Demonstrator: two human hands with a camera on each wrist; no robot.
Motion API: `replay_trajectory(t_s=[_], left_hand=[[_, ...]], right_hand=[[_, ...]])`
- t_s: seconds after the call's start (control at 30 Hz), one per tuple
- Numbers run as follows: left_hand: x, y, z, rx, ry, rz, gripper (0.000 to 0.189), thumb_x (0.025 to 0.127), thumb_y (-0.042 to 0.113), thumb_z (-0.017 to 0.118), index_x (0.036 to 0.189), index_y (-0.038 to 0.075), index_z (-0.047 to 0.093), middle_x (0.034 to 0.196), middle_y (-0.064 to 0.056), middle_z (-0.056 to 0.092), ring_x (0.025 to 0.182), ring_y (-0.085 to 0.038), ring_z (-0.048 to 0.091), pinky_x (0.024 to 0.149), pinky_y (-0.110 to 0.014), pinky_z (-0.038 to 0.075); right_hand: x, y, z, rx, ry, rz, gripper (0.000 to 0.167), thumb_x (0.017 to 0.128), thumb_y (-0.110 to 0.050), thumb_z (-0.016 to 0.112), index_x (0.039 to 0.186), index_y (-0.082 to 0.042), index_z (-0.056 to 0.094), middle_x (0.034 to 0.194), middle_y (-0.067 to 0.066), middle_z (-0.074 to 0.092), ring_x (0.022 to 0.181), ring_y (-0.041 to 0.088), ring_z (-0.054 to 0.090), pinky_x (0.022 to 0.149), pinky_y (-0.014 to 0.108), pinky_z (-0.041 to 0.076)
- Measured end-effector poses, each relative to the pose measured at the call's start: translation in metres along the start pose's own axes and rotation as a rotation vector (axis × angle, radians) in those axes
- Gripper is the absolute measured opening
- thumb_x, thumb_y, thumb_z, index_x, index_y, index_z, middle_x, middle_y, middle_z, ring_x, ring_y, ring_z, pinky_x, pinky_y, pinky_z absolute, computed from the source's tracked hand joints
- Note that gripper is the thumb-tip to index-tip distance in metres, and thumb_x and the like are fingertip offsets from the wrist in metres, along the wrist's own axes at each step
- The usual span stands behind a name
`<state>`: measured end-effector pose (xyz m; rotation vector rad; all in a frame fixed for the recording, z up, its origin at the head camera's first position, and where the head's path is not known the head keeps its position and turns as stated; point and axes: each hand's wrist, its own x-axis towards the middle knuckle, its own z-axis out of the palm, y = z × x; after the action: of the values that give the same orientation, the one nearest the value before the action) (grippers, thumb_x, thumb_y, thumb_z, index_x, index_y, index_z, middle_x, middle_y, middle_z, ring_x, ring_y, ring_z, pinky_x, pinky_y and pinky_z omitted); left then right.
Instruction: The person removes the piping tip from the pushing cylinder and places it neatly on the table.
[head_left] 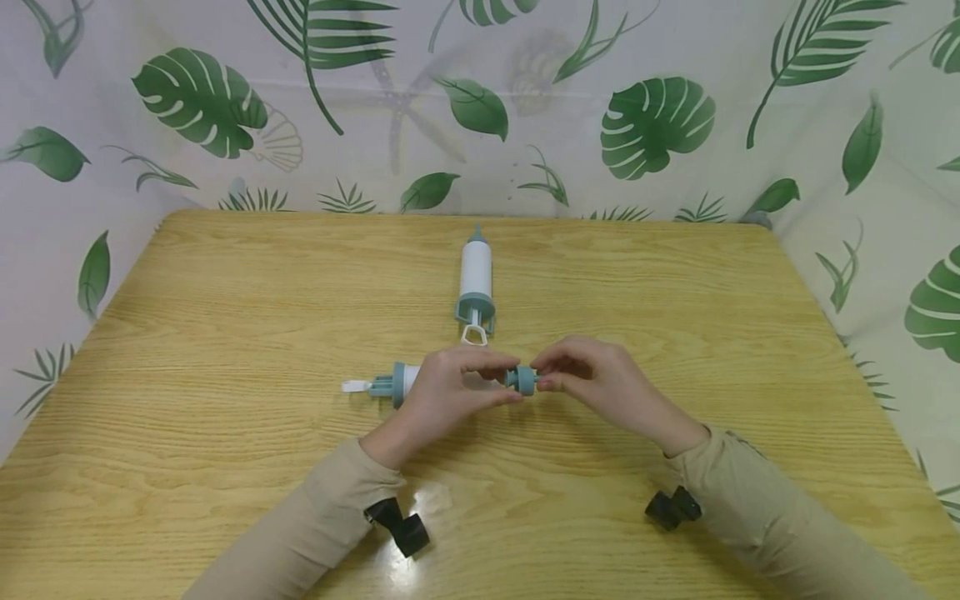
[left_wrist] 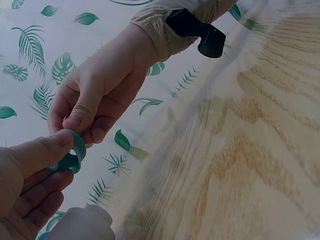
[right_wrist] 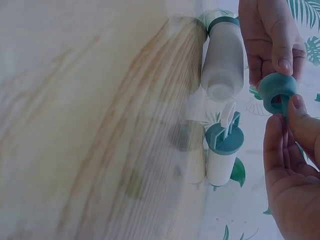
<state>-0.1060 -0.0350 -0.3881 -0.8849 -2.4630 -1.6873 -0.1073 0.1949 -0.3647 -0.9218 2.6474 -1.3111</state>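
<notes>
On the bench (head_left: 225,333), a first white tube (head_left: 412,379) with a teal collar (head_left: 398,385) is laid sideways, partly hidden by the left hand (head_left: 453,383); farther back, a second white tube (head_left: 476,268) is laid, its teal tip (head_left: 477,235) pointed away. What is contained in either tube cannot be told. Rightward, a hollow teal cap (head_left: 527,381) is pinched by the left hand and, at its stem (right_wrist: 285,104), by the right hand (head_left: 600,375)
</notes>
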Motion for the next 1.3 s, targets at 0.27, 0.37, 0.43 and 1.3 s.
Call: replay_trajectory(t_s=[0.27,0.37,0.43,1.3], left_hand=[[0.0005,0.0,0.0008,0.018,0.006,0.03,0.036,0.073,0.016,0.082,0.107,0.005,0.073,0.098,-0.001,0.071,0.085,-0.007,0.064,0.078,-0.023,0.053],[0.0007,-0.0001,0.001,0.031,0.015,0.045,0.036,0.073,0.014,0.083,0.106,0.005,0.073,0.096,-0.001,0.071,0.083,-0.006,0.063,0.077,-0.022,0.053],[0.0008,0.0001,0.0009,0.037,0.019,0.045,0.035,0.073,0.014,0.083,0.105,0.005,0.073,0.096,-0.001,0.072,0.082,-0.006,0.063,0.076,-0.022,0.053],[0.0007,-0.0003,0.0008,0.009,0.033,-0.003,0.034,0.074,0.016,0.082,0.104,0.003,0.073,0.095,-0.002,0.072,0.081,-0.006,0.064,0.075,-0.024,0.053]], right_hand=[[-0.0005,0.0012,0.0002,0.027,-0.009,0.022,0.02,0.083,-0.004,0.07,0.103,-0.006,0.068,0.094,0.001,0.067,0.082,0.012,0.064,0.072,0.028,0.055],[-0.0007,0.002,-0.0001,0.029,-0.016,0.03,0.023,0.082,-0.004,0.072,0.104,-0.005,0.068,0.095,0.002,0.067,0.082,0.013,0.063,0.072,0.028,0.054],[-0.0005,0.0019,-0.0003,0.037,-0.024,0.035,0.026,0.08,-0.005,0.074,0.105,-0.005,0.068,0.096,0.002,0.067,0.082,0.013,0.062,0.071,0.028,0.054],[-0.0018,0.0028,-0.0004,0.063,-0.042,0.043,0.032,0.077,-0.007,0.079,0.106,-0.005,0.066,0.094,0.0,0.065,0.081,0.013,0.062,0.072,0.028,0.055]])
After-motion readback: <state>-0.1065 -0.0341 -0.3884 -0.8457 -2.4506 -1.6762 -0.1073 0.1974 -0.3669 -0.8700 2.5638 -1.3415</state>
